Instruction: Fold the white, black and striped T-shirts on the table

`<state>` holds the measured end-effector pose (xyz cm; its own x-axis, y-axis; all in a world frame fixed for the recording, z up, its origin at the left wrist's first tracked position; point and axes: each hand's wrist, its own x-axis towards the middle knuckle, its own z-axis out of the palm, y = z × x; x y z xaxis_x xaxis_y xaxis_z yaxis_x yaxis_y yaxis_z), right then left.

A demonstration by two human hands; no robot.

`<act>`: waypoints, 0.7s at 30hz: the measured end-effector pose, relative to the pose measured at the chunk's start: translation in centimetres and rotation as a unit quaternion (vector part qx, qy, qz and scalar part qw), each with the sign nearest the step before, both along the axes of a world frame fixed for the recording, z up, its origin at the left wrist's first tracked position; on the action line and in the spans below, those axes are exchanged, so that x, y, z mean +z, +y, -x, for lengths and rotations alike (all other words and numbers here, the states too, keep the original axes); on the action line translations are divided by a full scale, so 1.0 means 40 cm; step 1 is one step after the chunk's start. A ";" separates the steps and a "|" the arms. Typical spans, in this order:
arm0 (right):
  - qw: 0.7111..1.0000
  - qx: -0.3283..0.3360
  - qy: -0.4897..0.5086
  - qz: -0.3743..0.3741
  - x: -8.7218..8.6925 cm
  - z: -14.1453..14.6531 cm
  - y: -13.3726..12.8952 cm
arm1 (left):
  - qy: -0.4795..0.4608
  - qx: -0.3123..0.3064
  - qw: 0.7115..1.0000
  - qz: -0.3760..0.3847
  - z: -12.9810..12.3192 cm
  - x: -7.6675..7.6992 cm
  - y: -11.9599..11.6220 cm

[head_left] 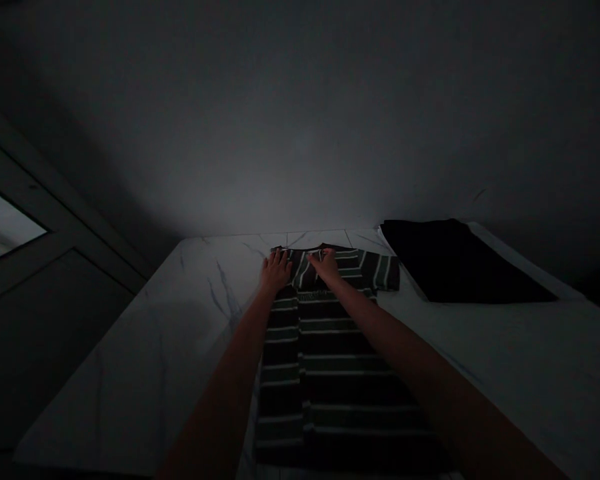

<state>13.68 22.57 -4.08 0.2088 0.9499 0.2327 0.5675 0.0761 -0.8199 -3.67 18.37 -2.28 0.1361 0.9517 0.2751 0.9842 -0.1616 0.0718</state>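
A dark striped shirt (pixel 330 363) with green bands and thin white lines lies stretched out on a marble-patterned surface. Its left side is folded inward over the body, while a short sleeve (pixel 387 272) sticks out at the right. My left hand (pixel 277 269) rests flat on the folded edge near the shoulder, fingers apart. Close to the collar, my right hand (pixel 326 265) pinches a bit of the shirt's fabric between its fingers. My right forearm covers part of the shirt's right side. The room is dim, so fine details of the cloth are hard to make out.
A black folded cloth or flat panel (pixel 460 263) with a whitish border lies at the right, against the wall (pixel 300 120). The white marble-look surface (pixel 145 373) ends at the left, where a door (pixel 40 267) with a glass pane stands.
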 end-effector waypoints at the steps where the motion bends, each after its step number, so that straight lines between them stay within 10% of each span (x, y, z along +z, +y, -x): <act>1: 1.000 0.008 0.000 0.003 0.000 0.004 -0.017 | 0.000 0.003 1.000 0.006 -0.003 0.002 0.000; 14: 0.971 0.065 -0.230 -0.021 0.101 0.026 -0.236 | 0.021 -0.013 1.000 -0.006 -0.034 0.060 -0.100; 21: 0.872 0.336 -0.338 -0.107 0.060 0.016 -0.443 | 0.035 -0.147 0.987 0.046 0.034 0.001 -0.322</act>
